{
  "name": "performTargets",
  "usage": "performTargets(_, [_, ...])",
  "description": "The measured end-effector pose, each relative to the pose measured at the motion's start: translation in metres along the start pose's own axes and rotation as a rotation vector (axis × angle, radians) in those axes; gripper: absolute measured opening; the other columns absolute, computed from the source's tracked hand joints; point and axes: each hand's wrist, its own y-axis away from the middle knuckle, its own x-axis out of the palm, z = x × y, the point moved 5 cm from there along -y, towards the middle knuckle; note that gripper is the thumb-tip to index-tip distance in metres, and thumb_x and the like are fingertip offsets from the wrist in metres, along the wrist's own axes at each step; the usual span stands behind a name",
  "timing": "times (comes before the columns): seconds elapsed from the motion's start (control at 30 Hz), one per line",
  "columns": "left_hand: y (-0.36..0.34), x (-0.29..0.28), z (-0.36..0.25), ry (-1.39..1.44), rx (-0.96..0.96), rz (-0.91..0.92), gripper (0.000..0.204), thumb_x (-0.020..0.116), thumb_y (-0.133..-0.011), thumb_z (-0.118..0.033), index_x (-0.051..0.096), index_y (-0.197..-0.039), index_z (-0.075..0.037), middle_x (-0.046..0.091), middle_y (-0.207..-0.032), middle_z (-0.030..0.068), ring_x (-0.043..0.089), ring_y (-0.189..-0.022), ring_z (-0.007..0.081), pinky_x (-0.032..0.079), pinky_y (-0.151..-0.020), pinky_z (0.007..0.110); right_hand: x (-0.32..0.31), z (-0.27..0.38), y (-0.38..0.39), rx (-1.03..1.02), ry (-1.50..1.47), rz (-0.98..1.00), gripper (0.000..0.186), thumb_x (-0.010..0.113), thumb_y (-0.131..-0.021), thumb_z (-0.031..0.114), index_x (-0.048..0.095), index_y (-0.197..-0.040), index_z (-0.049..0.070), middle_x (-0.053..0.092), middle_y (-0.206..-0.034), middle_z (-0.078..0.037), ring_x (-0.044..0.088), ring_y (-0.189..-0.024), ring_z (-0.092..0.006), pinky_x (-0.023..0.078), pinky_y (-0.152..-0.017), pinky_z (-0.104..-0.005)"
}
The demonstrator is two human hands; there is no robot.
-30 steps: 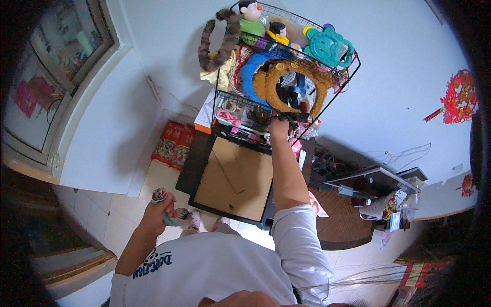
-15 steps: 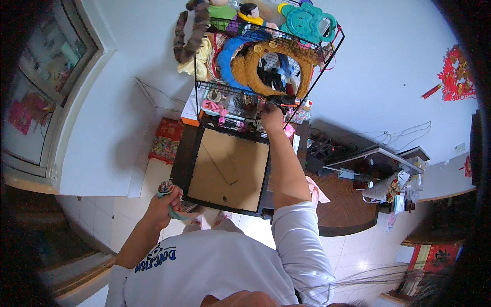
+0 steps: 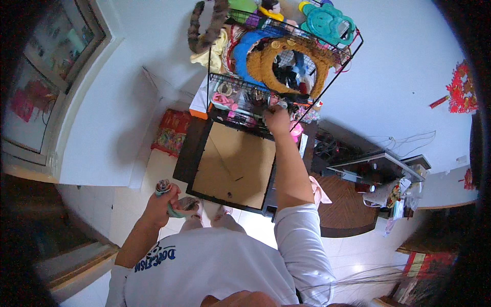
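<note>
My left hand point(image 3: 159, 209) is closed around a rolled, patterned cloth point(image 3: 162, 187) with teal edging, held low at the left. Its loose end hangs beside my fingers. My right hand point(image 3: 277, 119) reaches forward to the lowest shelf of a black wire rack point(image 3: 333, 78). The fingers there are bent among small items, near a small greyish thing; what they grip, if anything, is too small to name. Left of that hand sit pink hair accessories point(image 3: 224, 101) in a clear container. Above it are a fuzzy brown headband point(image 3: 321, 71) and a blue headband point(image 3: 243, 64).
Below the rack lies a tan board in a black frame point(image 3: 232, 161). A round brown table point(image 3: 341, 210) stands at the right, beside a cluttered shelf point(image 3: 376, 166). A red patterned box point(image 3: 171, 130) is at the left. The rack's top holds a teal toy point(image 3: 325, 24) and dolls.
My right hand stays at the low shelf, its fingers shifted; the black item by them earlier no longer shows there. The whole view has shifted slightly. My left hand keeps the rolled cloth.
</note>
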Motion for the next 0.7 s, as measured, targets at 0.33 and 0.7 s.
performTargets(0.33, [-0.001, -0.024, 0.008, -0.029, -0.038, -0.041, 0.018, 0.056, -0.084, -0.024, 0.05, -0.08, -0.007, 0.038, -0.056, -0.0026, 0.04, -0.05, 0.01, 0.039, -0.052, 0.027, -0.054, 0.079, 0.063, -0.198, 0.01, -0.202, 0.047, 0.066, -0.069, 0.014, 0.046, -0.108, -0.003, 0.049, -0.108, -0.022, 0.046, -0.1, -0.0377, 0.039, -0.088, -0.0412])
performTargets(0.7, [-0.009, -0.045, 0.0, 0.084, 0.01, 0.028, 0.023, 0.053, -0.086, -0.031, 0.048, -0.076, -0.011, 0.032, -0.051, -0.0039, 0.031, -0.042, 0.0072, 0.033, -0.044, 0.025, 0.033, 0.061, 0.281, -0.477, 0.612, 0.544, 0.076, 0.058, -0.074, 0.028, 0.018, -0.138, 0.017, 0.008, -0.142, -0.019, 0.016, -0.13, -0.0365, 0.016, -0.1, -0.0574])
